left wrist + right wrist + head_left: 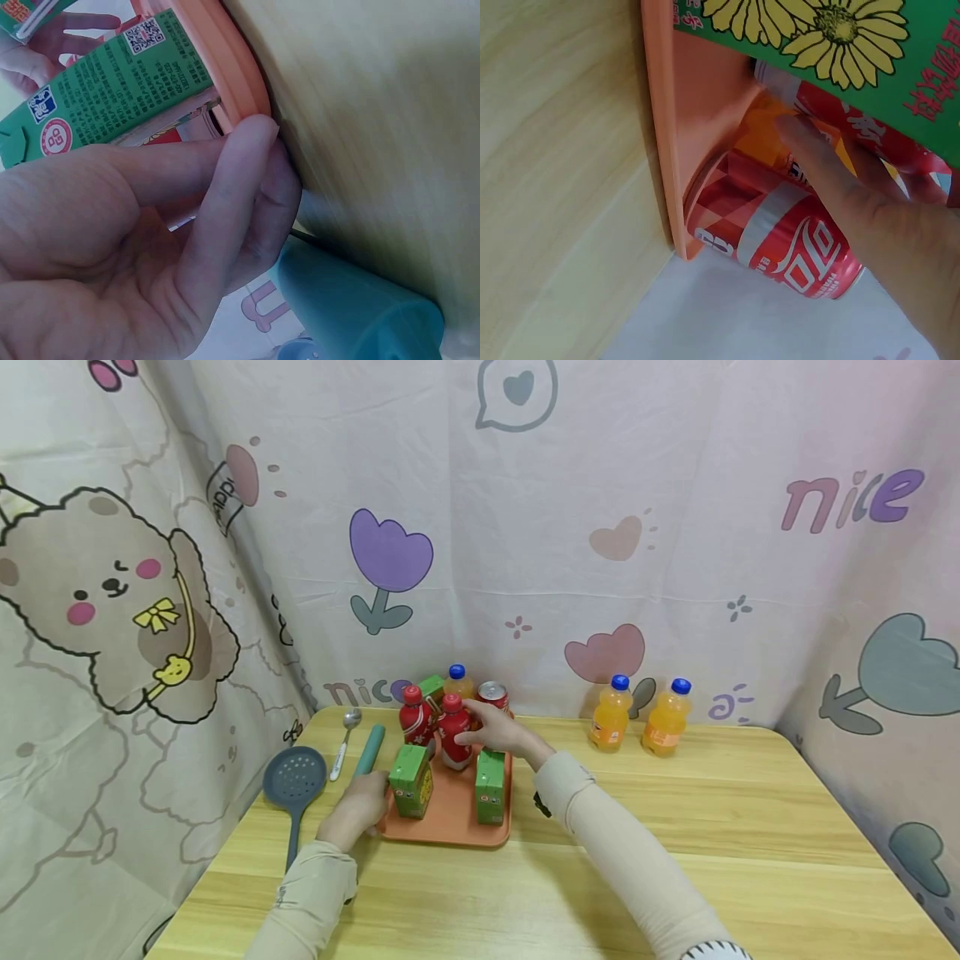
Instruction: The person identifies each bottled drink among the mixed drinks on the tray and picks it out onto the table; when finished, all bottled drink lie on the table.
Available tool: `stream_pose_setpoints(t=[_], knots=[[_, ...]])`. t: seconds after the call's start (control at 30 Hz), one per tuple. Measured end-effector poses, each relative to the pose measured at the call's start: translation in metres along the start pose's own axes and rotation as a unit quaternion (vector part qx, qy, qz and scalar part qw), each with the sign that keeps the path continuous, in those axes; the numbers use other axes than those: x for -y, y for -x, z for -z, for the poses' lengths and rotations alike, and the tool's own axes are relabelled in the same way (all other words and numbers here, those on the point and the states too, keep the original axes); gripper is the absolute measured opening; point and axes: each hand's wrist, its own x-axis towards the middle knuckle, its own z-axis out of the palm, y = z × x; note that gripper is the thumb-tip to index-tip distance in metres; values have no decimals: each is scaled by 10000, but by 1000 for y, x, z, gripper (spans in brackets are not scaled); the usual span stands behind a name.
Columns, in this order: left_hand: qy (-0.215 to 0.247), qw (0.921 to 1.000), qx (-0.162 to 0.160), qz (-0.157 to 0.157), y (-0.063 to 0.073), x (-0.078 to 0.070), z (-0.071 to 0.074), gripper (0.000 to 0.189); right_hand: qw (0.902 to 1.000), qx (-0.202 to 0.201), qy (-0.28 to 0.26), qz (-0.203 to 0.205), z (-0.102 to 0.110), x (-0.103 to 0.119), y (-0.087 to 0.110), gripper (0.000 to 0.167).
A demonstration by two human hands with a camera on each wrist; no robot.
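My left hand [360,806] pinches the left rim of an orange tray [453,837]; in the left wrist view, its fingers [251,142] curl at the tray edge. My right hand [498,727] reaches over the tray's right side, its fingers spread beside a red bottle [453,735]. From the right wrist, one straight finger [829,161] passes in front of an orange drink bottle [761,139], close to a Coca-Cola can [780,232]. Another red bottle [415,714] stands to the left. Two green drink cartons, one left [410,781] and one right [491,787], stand upright at the tray's front.
Left of the tray lie a teal rod-shaped handle [369,750], a spoon [345,743] and a grey slotted skimmer [295,779]. Two orange drink bottles, one here [611,714] and one beside it [667,718], stand at the table's back right, before the printed curtain [510,552].
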Motion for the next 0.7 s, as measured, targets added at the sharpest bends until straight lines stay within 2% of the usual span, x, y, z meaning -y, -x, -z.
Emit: stream_pose_setpoints(t=[0.37,0.7], knots=[[-1,9999,67,87,0,-2,2,41,9981,-303,-437,322,13,11,9,66],[-3,9998,192,73,3,-5,4,42,9892,-768,-1072,634,14,14,23,67]])
